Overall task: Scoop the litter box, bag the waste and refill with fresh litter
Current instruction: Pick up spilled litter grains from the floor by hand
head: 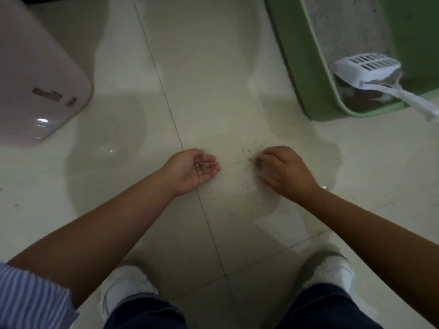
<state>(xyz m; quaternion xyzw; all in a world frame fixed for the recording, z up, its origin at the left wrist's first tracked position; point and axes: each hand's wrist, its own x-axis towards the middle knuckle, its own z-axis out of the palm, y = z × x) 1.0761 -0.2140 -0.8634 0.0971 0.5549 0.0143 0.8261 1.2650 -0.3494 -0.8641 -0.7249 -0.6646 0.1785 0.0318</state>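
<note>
A person crouches over a pale tiled floor [213,79], both bare forearms stretched forward and down. The left hand [192,168] is turned palm up and cupped, fingers loosely curled and apart, with a small pile of dark litter grains [200,165] resting in the palm. The right hand [283,172] is palm down just right of it, its fingertips bunched together against the floor among scattered grains [251,153]; blur there hides whether anything is pinched between them. The loose grains lie on the tile around and beyond the right hand, thinning out toward the far right.

At the far right stands a green litter box [306,74], its near corner just beyond the spill. Pale grey litter [344,24] fills the far part of the box, while the near corner holds darker clumped material. A white slotted scoop [370,65] lies in that near corner, its head over the dark clumps and its handle reaching right across the rim toward the frame edge.

At the far left sits a pink rounded bin [35,86] with a small label on its side, well apart from both hands. Near the bottom edge, two white shoes [128,286] and dark trouser knees [147,314] frame the floor, and a blue-striped sleeve [31,300] shows at the lower left corner.
</note>
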